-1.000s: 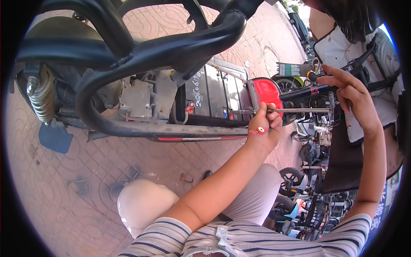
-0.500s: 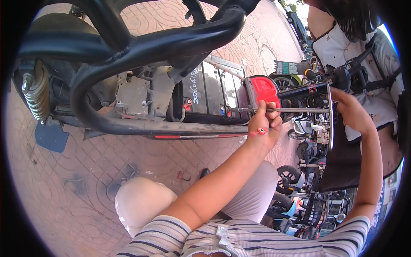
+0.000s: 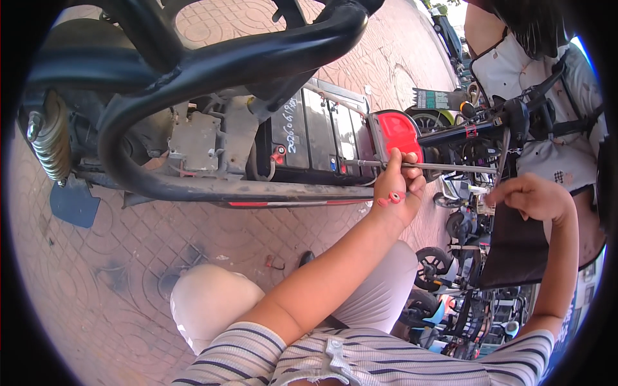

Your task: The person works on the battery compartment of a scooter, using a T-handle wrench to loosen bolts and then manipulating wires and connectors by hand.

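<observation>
Outdoors in daylight, a paved street-side parking area: patterned pinkish paving [image 3: 129, 257] spreads around the black vehicle frame [image 3: 257, 58], and parked two-wheelers [image 3: 432, 269] crowd together to its right.

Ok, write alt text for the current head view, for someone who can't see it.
A person's left hand grips the shaft of a T-handle wrench, its tip at the black batteries in an electric scooter's black tubular frame. The right hand, holding nothing, is near the wrench's handle end. Patterned paving lies below, with parked two-wheelers to the right.
</observation>
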Available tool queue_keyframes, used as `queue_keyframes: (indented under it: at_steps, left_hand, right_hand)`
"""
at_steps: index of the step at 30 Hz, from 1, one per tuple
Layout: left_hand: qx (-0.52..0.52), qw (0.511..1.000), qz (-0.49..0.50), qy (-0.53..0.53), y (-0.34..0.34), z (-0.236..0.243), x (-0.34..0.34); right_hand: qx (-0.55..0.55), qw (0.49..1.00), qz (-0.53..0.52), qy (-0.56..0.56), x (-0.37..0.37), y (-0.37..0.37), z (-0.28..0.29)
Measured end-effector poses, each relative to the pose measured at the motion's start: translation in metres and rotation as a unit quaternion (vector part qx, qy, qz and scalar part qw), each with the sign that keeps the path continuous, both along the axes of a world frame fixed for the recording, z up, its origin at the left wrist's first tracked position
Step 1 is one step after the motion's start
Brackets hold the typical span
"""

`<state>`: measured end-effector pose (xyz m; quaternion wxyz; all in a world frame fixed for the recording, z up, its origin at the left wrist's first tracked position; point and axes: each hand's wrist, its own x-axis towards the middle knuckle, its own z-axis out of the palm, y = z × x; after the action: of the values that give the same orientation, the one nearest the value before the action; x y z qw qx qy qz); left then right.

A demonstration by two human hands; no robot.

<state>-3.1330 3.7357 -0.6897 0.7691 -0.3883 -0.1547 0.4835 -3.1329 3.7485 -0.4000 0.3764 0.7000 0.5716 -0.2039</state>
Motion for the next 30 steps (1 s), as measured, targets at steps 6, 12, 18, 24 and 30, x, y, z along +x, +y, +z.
queue_keyframes:
  at_steps: [6, 12, 18, 24, 30]
  left_hand:
    - [-0.001, 1.0, 0.014, 0.006, 0.0, 0.001, 0.003]
    - [-0.009, 0.999, 0.019, 0.033, 0.004, -0.003, 0.001]
    - [-0.007, 1.0, 0.019, 0.018, 0.002, 0.004, 0.006]
    - [-0.014, 0.999, 0.023, 0.045, -0.001, 0.0, 0.012]
    - [-0.016, 0.998, 0.044, 0.052, 0.003, -0.005, 0.002]
  right_hand:
    - [0.274, 0.937, 0.065, 0.206, 0.005, 0.006, -0.014]
    - [-0.11, 0.978, 0.037, 0.172, -0.014, -0.017, 0.004]
    - [0.172, 0.982, 0.05, 0.059, 0.029, -0.002, -0.008]
    - [0.108, 0.954, 0.13, 0.246, -0.018, -0.021, -0.004]
    - [-0.013, 0.999, 0.042, 0.032, 0.012, -0.018, -0.001]
